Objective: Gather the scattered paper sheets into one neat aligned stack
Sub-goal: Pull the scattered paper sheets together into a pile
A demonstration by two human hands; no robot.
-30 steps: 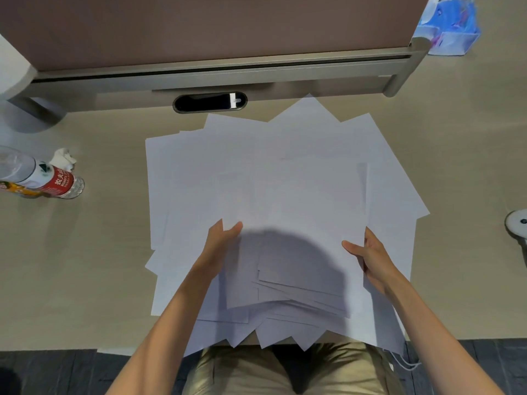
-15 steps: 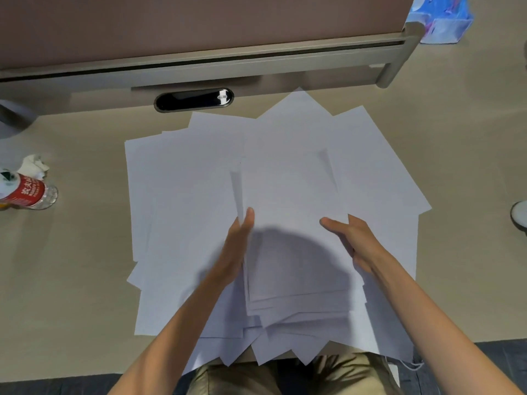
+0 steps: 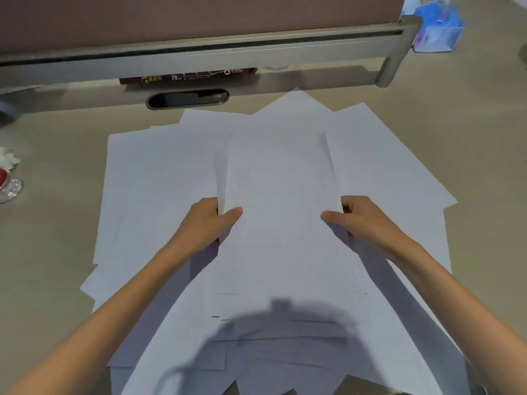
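beige desk, left hand, right hand each grip clamped on paper bundle side edges

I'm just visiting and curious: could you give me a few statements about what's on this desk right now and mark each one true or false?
1. Both hands grip one bundle of sheets, the left hand and right hand on opposite edges. True.
2. All the paper is already in one neat stack. False: loose sheets still fan out underneath.
3. A blue packet sits at the far right of the desk. True.
4. The sheets are covered in colourful print. False: they look plain white.
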